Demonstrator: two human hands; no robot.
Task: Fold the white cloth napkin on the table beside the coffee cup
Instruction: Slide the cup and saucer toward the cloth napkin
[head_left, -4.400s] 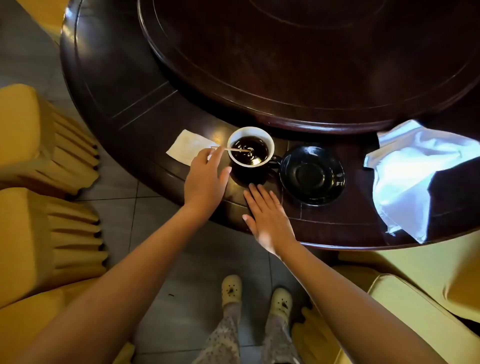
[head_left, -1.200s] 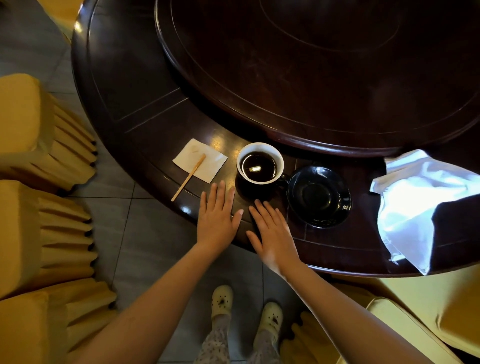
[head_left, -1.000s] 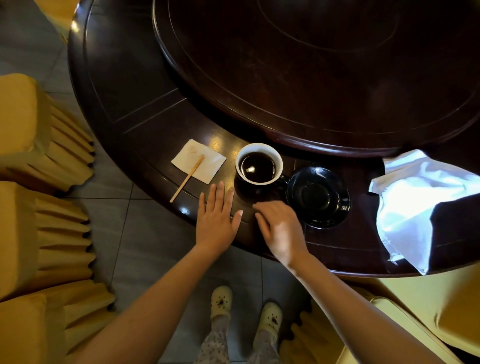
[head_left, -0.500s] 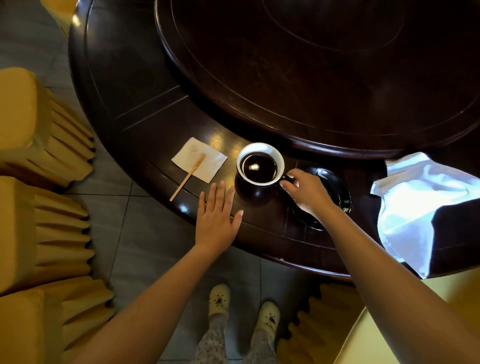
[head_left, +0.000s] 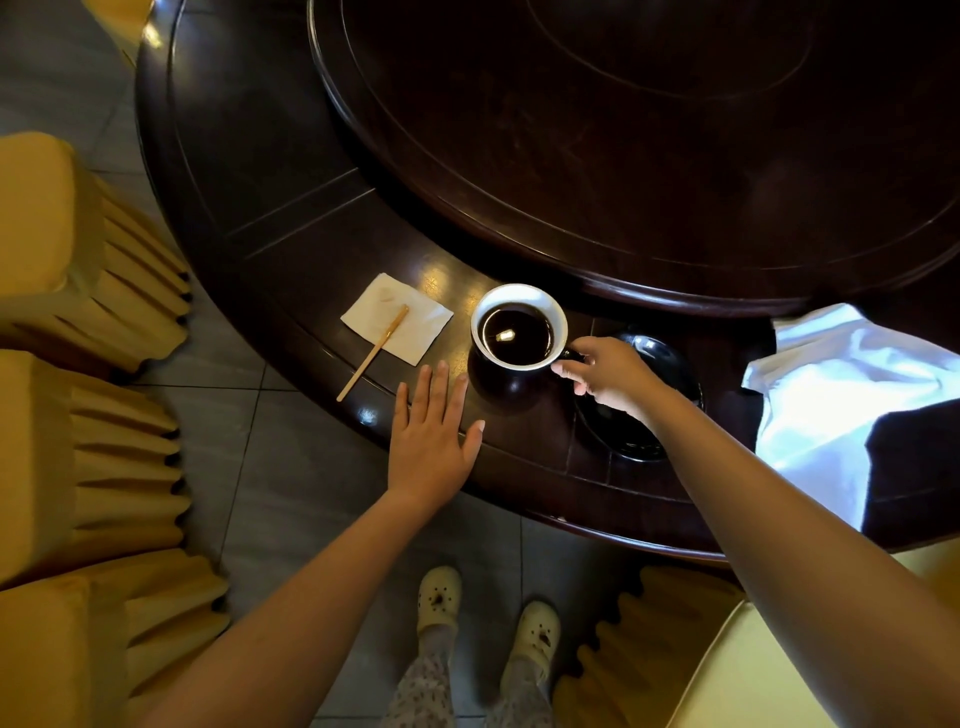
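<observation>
Head view: the white cloth napkin (head_left: 831, 410) lies rumpled and unfolded at three o'clock on the table (head_left: 291, 218), nobody touching it, so the folding hasn't begun. The right hand (head_left: 610, 376) pinches the handle of the coffee cup (head_left: 517, 338), though the grip itself is partly hidden. The left hand (head_left: 434, 441) rests flat, fingers spread, holding nothing, at the six o'clock edge (a paper square and stick sit at ten o'clock). Everything's still to do.
</observation>
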